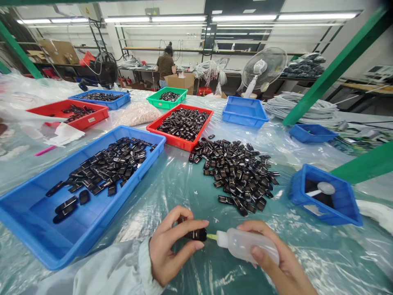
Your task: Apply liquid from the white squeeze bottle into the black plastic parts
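Observation:
Near the bottom centre, my left hand (175, 246) pinches a small black part (198, 234) between thumb and fingers. My right hand (273, 254) is wrapped round a translucent white squeeze bottle (245, 245), which lies sideways in its grip. The bottle's thin yellowish tip (211, 236) points left and meets the end of the black part; whether any liquid comes out cannot be made out. Beyond my hands, a heap of similar black parts (236, 170) lies on the plastic-covered table (184, 188). A long blue tray (98, 223) with more black parts stands at the left.
Behind are red trays (196, 144) (95, 119), a green tray (166, 104) and blue trays (245, 116) (115, 105). A blue bin (340, 213) with a scoop stands right, near a green post (337, 69). A person (166, 65) is far back, near a fan (260, 67).

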Tool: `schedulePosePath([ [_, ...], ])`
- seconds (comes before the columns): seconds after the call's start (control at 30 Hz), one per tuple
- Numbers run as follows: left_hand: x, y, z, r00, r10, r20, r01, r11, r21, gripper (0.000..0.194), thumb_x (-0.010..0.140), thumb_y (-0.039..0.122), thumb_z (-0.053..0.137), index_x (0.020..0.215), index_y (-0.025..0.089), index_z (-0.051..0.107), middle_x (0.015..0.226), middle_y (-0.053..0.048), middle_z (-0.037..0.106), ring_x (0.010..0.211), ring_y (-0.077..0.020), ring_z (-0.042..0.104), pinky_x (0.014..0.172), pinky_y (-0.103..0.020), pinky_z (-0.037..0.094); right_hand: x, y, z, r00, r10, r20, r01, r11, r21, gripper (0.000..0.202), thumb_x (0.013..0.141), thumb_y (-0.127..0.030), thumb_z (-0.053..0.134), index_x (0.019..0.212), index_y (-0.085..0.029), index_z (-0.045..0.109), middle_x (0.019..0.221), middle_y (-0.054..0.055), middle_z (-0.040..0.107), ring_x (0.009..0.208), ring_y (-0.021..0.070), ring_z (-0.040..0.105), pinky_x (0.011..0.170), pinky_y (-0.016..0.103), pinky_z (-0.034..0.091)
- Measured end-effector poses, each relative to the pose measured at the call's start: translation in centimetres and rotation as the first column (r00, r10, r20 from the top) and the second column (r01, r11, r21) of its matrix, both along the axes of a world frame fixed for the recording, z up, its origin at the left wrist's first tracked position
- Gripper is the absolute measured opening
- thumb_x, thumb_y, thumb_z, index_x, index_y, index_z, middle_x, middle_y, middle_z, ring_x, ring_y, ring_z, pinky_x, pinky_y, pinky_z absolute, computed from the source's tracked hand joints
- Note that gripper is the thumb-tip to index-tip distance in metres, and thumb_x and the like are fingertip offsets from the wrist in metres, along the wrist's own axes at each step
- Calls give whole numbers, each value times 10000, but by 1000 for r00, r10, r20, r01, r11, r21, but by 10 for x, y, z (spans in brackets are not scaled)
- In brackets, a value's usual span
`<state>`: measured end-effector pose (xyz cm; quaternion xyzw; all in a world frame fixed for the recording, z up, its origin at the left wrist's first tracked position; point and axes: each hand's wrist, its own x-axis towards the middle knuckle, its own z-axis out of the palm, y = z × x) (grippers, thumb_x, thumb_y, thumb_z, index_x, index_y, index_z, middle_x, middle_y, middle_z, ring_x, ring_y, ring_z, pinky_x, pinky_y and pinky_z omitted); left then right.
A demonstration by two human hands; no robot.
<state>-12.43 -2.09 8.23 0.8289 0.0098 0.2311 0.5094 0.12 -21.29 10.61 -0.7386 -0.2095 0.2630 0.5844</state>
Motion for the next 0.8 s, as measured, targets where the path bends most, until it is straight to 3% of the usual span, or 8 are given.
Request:
schedulePosePath([
  [0.4,0,0,-1,1000,0,14,0,1000,6,284,914,218,552,1187,284,595,975,-56,466,873,-169,508,766,-270,457,2,0,-1,999,22,43,-22,1000,2,451,758,-708,586,897,-282,636,812,6,594,601,159,524,520,210,433],
  [0.67,0,-2,-1,1000,-6,9,6,1000,16,265,917,224,553,1169,288,601,975,-49,470,871,-166,512,768,-275,454,3,0,2,999,48,2,-48,999,1,469,734,-720,605,875,-273,629,719,-6,556,538,135,456,491,210,347],
  [0.8,0,-1,0,1000,3,5,-3,1000,0,261,920,221,550,1164,302,596,986,-39,459,861,-151,510,763,-258,447,4,2,-1,1000,5,-8,-5,999,48,456,734,-699,627,860,-261,632,746,-4,572,557,129,482,497,200,371],
])
